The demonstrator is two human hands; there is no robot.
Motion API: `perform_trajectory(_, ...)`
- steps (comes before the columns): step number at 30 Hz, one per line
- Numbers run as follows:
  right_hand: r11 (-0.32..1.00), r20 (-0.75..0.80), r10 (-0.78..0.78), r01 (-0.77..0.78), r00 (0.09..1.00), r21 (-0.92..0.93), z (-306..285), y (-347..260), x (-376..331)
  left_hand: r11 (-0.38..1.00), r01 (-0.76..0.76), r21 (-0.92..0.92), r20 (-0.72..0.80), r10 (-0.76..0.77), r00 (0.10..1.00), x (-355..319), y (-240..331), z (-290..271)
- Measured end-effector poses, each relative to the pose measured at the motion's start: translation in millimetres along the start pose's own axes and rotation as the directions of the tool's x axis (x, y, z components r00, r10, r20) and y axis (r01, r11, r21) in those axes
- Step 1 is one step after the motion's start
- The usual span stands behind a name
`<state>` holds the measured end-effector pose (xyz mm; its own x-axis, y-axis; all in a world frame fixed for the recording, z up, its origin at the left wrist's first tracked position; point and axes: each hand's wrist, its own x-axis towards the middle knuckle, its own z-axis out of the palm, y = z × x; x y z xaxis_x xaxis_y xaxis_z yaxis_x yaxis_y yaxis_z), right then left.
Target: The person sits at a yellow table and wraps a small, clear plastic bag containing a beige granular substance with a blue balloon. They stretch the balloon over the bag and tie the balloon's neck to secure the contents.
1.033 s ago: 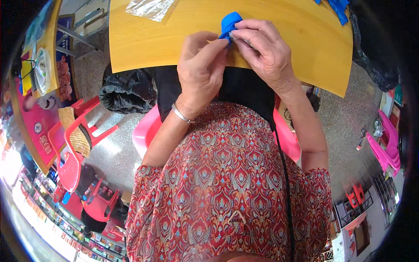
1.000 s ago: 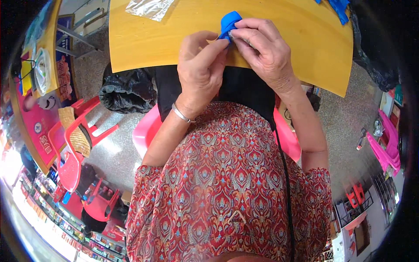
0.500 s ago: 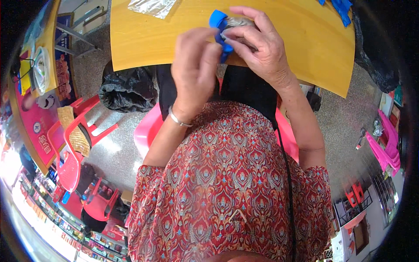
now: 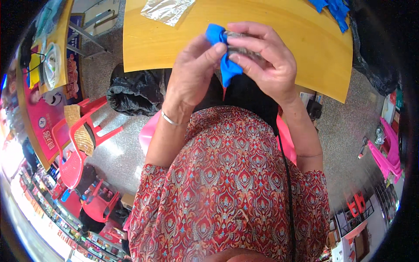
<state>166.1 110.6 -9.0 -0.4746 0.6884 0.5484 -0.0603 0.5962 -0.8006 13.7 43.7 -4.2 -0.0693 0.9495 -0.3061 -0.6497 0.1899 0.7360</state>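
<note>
Change: the blue cloth (image 4: 227,65) now hangs lower between both hands than half a second ago.
Left hand (image 4: 192,74): pinching the cloth's top.
Right hand (image 4: 262,61): fingers curled around cloth and a greyish object, above the yellow surface (image 4: 174,43).

A clear, crinkled plastic bag (image 4: 167,9) lies flat at the far left corner of the yellow table (image 4: 144,48), partly cut off by the picture's top edge. Past the table's left side, a long pink-red sign board (image 4: 41,118) with a yellow rim stands tilted — small round and pictured panels show on its face, too bent to make out. Along the lower left rim runs a row of shelves with small colourful packages (image 4: 56,218) — blurred.
</note>
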Motion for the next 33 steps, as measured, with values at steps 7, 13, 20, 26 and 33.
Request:
perform_trajectory(7, 0.992, -0.010, 0.044, -0.042, 0.999, 0.122, -7, -34, 7, 0.979, -0.065, -0.195, 0.030, 0.072, 0.997, -21, 4, 14)
perform_trajectory(13, 0.990, -0.025, 0.127, -0.128, 0.992, -0.058, -10, -56, 8, 0.955, -0.200, -0.219, 0.092, 0.225, 0.970, -25, 3, 26)
perform_trajectory(20, 0.928, 0.035, -0.184, 0.186, 0.982, -0.324, -1, -41, -5, 0.908, -0.124, -0.400, 0.060, 0.161, 0.985, -25, -6, 29)
perform_trajectory(26, 0.954, 0.104, -0.048, 0.076, 0.993, -0.289, 4, -54, -5, 0.852, -0.153, -0.501, 0.047, 0.204, 0.978, -28, -6, 31)
perform_trajectory(33, 0.983, 0.044, 0.044, -0.036, 0.998, -0.178, 10, -59, -1, 0.910, -0.190, -0.368, 0.043, 0.221, 0.974, -39, -2, 38)
